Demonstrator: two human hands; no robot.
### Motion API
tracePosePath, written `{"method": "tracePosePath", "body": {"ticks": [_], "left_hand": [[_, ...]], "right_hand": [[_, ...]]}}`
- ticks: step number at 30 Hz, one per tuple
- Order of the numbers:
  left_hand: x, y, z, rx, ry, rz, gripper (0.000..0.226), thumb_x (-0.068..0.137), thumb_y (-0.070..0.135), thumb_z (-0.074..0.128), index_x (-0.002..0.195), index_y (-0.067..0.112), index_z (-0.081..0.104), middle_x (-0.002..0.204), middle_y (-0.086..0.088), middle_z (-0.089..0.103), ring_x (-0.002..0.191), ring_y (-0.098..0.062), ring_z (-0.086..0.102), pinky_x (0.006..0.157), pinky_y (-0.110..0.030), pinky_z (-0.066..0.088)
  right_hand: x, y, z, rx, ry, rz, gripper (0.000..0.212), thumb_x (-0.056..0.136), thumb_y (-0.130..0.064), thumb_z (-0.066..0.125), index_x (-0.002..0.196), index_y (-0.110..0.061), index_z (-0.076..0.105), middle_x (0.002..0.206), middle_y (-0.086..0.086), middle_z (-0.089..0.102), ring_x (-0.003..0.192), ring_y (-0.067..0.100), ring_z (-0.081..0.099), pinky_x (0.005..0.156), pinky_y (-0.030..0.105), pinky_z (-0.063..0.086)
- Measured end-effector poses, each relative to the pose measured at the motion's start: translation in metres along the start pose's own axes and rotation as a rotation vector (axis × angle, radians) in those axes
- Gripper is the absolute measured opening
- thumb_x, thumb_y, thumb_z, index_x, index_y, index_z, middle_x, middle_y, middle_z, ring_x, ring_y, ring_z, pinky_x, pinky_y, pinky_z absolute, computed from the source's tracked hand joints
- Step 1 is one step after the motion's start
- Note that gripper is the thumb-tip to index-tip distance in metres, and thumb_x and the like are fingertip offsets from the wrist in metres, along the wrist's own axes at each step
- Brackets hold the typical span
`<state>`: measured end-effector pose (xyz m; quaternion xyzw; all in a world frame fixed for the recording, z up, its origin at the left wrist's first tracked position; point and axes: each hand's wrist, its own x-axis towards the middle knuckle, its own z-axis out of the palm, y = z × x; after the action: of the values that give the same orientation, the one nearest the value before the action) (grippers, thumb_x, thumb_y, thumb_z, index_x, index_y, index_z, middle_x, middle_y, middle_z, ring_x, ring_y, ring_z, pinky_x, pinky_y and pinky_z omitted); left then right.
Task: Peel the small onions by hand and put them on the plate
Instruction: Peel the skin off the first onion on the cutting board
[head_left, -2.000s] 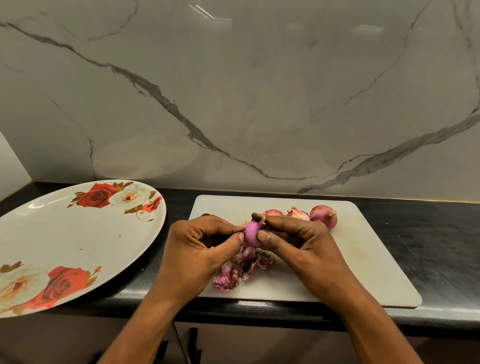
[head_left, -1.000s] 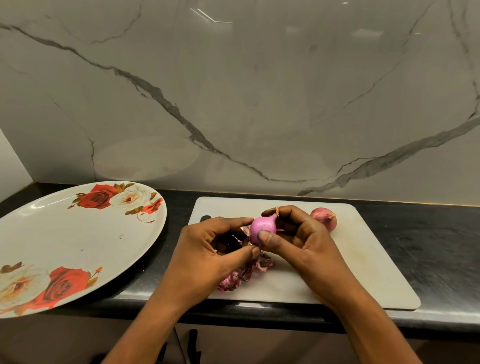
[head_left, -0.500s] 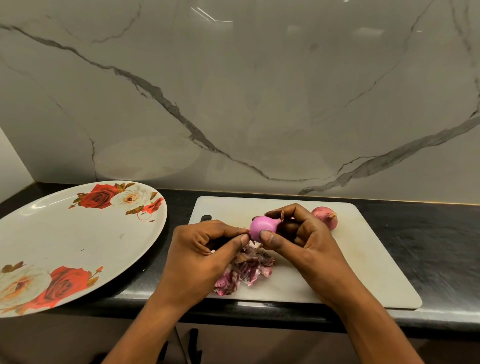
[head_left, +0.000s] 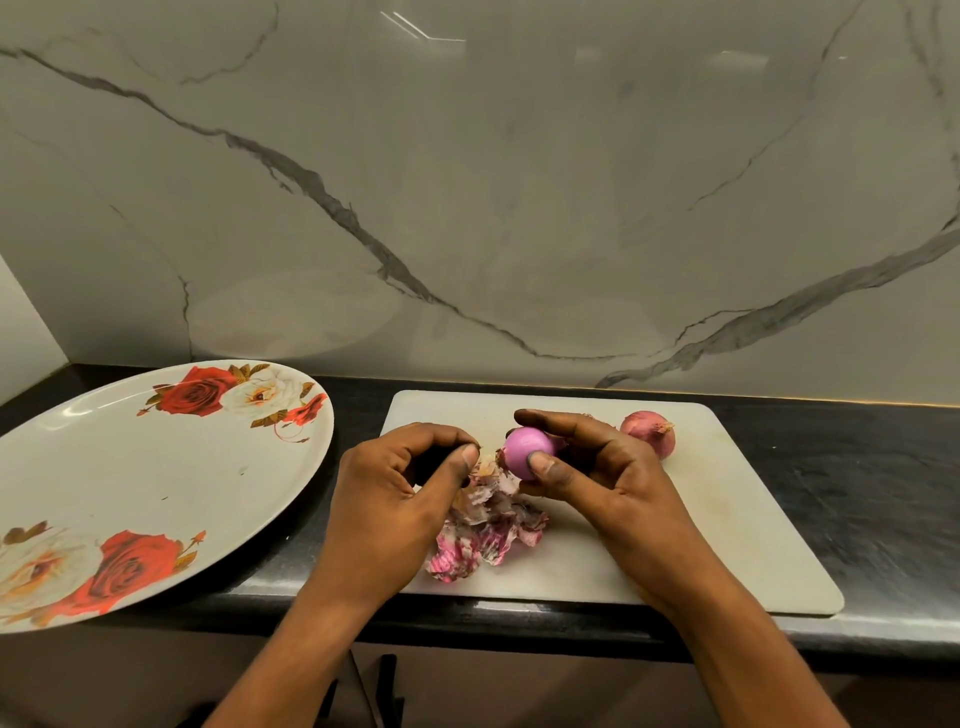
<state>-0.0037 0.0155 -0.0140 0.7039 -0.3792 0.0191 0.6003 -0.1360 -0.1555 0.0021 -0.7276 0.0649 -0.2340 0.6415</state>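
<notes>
The fingers (head_left: 563, 422) of the right hand (head_left: 613, 483) are curled round the peeled onion (head_left: 524, 448) at frame centre. The plate (head_left: 130, 467) is found well to its left, beyond the nearer left hand (head_left: 395, 499), whose fingers are pinched narrow; any held scrap cannot be told.

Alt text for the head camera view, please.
A right hand pinches a peeled pink small onion over a white cutting board, the left hand curled beside it above onion skins. An unpeeled reddish onion lies behind; a rose-patterned white plate sits left.

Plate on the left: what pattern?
The plate is white with red and cream roses; head view.
</notes>
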Motion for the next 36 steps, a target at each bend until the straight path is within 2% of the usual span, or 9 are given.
{"method": "tracePosePath", "body": {"ticks": [4, 10, 13, 16, 18, 25, 31, 36], "left_hand": [[0.000, 0.001, -0.002, 0.006, 0.005, 0.008, 0.016, 0.088, 0.021, 0.082, 0.103, 0.024, 0.083, 0.094, 0.017, 0.080, 0.092, -0.008, 0.077, 0.079, -0.023, 0.063], [0.001, 0.003, -0.003, 0.041, -0.041, 0.042, 0.018, 0.083, 0.027, 0.085, 0.101, 0.029, 0.083, 0.094, 0.017, 0.076, 0.087, -0.016, 0.072, 0.067, -0.018, 0.056], [0.001, 0.004, -0.003, 0.038, -0.070, 0.047, 0.029, 0.080, 0.045, 0.088, 0.105, 0.031, 0.082, 0.098, 0.016, 0.074, 0.089, -0.016, 0.069, 0.066, -0.019, 0.056], [0.002, 0.004, -0.002, 0.016, -0.071, 0.054, 0.036, 0.078, 0.054, 0.085, 0.107, 0.032, 0.082, 0.100, 0.015, 0.074, 0.091, -0.019, 0.070, 0.067, -0.026, 0.061], [0.002, 0.004, -0.002, 0.017, -0.065, 0.057, 0.034, 0.079, 0.047, 0.085, 0.108, 0.030, 0.082, 0.101, 0.016, 0.075, 0.093, -0.021, 0.071, 0.070, -0.029, 0.062], [0.001, 0.005, -0.003, 0.000, -0.056, 0.127, 0.019, 0.085, 0.031, 0.081, 0.102, 0.023, 0.084, 0.095, 0.014, 0.077, 0.093, -0.018, 0.075, 0.075, -0.026, 0.062], [-0.002, 0.011, -0.003, 0.143, -0.027, 0.261, 0.008, 0.092, 0.016, 0.078, 0.099, 0.017, 0.083, 0.093, 0.012, 0.075, 0.088, -0.016, 0.073, 0.072, -0.023, 0.058], [-0.001, 0.007, 0.000, 0.142, -0.048, 0.166, 0.007, 0.098, 0.016, 0.070, 0.102, 0.019, 0.076, 0.094, 0.014, 0.071, 0.093, -0.016, 0.071, 0.073, -0.027, 0.059]], "right_hand": [[0.001, -0.001, 0.002, 0.018, 0.037, 0.019, 0.037, 0.091, -0.027, 0.071, 0.128, -0.024, 0.072, 0.121, 0.004, 0.076, 0.108, 0.024, 0.076, 0.090, 0.036, 0.063], [0.004, 0.001, 0.003, -0.018, 0.064, 0.012, 0.033, 0.092, -0.034, 0.070, 0.123, -0.025, 0.074, 0.112, 0.005, 0.076, 0.089, 0.020, 0.077, 0.078, 0.032, 0.061], [0.004, 0.001, 0.003, -0.042, 0.066, 0.023, 0.034, 0.092, -0.039, 0.069, 0.122, -0.024, 0.073, 0.109, 0.004, 0.078, 0.094, 0.022, 0.078, 0.076, 0.033, 0.061], [0.003, 0.002, 0.002, -0.082, 0.059, 0.024, 0.033, 0.092, -0.043, 0.070, 0.121, -0.027, 0.074, 0.110, 0.002, 0.078, 0.100, 0.024, 0.077, 0.084, 0.040, 0.062], [0.003, 0.003, 0.002, -0.106, 0.047, 0.013, 0.031, 0.092, -0.043, 0.071, 0.120, -0.030, 0.075, 0.112, 0.000, 0.078, 0.105, 0.023, 0.075, 0.090, 0.042, 0.062], [0.002, -0.003, 0.003, -0.113, 0.018, -0.005, 0.027, 0.090, -0.034, 0.072, 0.116, -0.030, 0.078, 0.109, -0.009, 0.079, 0.108, 0.012, 0.073, 0.090, 0.028, 0.061], [0.002, -0.003, 0.004, -0.120, 0.021, -0.019, 0.025, 0.088, -0.037, 0.072, 0.112, -0.033, 0.079, 0.111, -0.008, 0.079, 0.109, 0.014, 0.073, 0.092, 0.035, 0.063], [0.001, -0.002, 0.004, -0.128, 0.030, -0.013, 0.030, 0.088, -0.038, 0.072, 0.116, -0.031, 0.078, 0.111, -0.008, 0.079, 0.109, 0.015, 0.074, 0.090, 0.035, 0.064]]}}
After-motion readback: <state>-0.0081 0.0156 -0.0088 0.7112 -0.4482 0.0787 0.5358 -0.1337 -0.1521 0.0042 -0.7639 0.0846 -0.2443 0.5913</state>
